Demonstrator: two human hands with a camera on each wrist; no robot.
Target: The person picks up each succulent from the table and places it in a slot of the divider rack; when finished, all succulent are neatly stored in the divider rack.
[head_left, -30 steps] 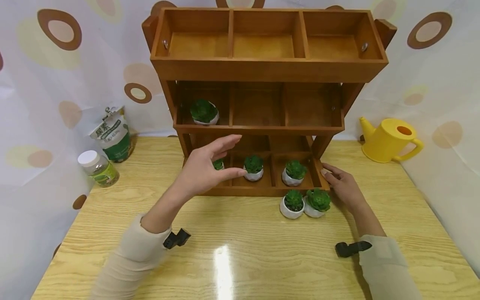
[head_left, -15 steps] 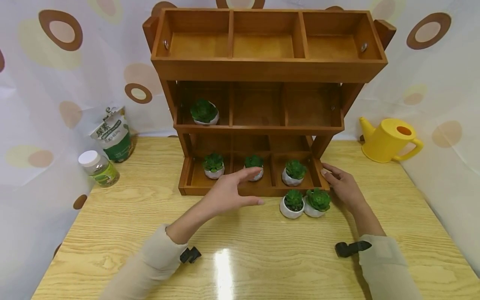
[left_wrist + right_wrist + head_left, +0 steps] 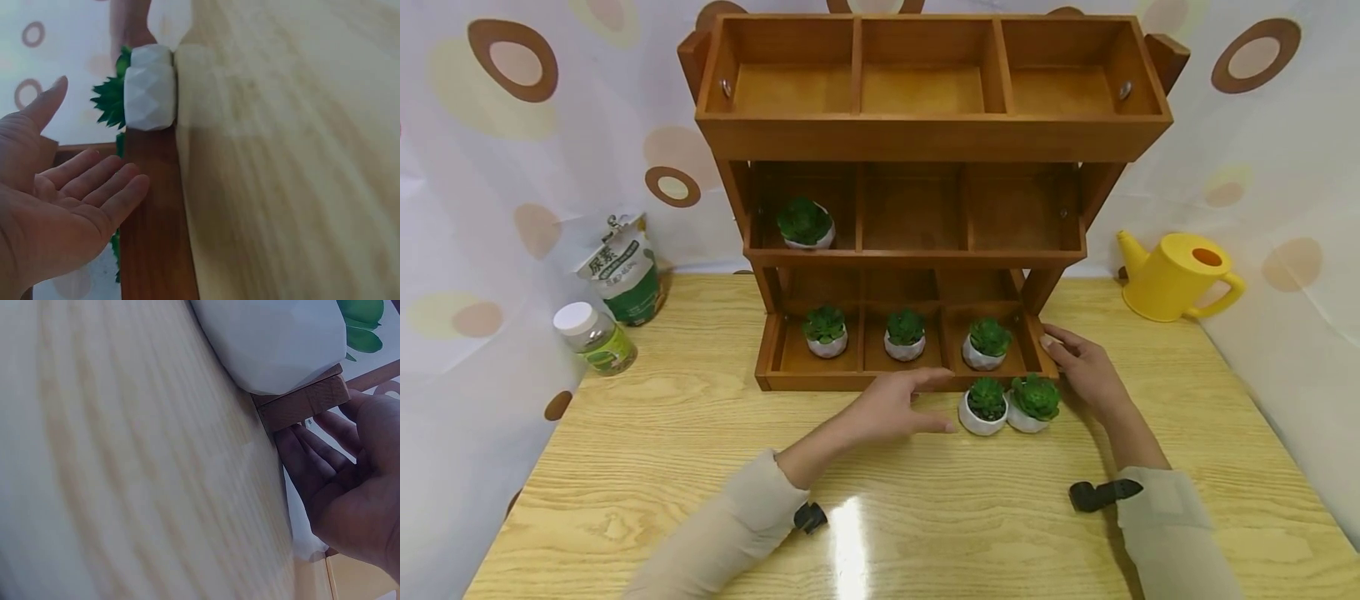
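My left hand [image 3: 891, 406] is spread, thumb apart from the fingers, just left of two potted succulents on the table. It holds nothing. The nearer pot [image 3: 982, 412] is white and faceted with a green plant; the other potted succulent [image 3: 1033, 403] stands against its right side. In the left wrist view, the spread left hand [image 3: 69, 212] is beside the shelf's front board, short of a white pot [image 3: 150, 94]. My right hand [image 3: 1087, 372] holds the lower right end of the brown wooden shelf [image 3: 880, 137], thumb on the board's edge. The right wrist view shows the fingers [image 3: 312, 456] against that board.
Three potted succulents sit in the bottom tier, one per compartment; another potted succulent [image 3: 806, 223] is in the middle tier's left compartment. A yellow watering can [image 3: 1176, 279] stands right. A lidded jar [image 3: 597, 337] and a green-white bag [image 3: 625, 275] stand left.
My left hand has moved right and down, from before the bottom tier's left compartment to beside the two pots on the table. My right hand has stayed at the shelf's end.
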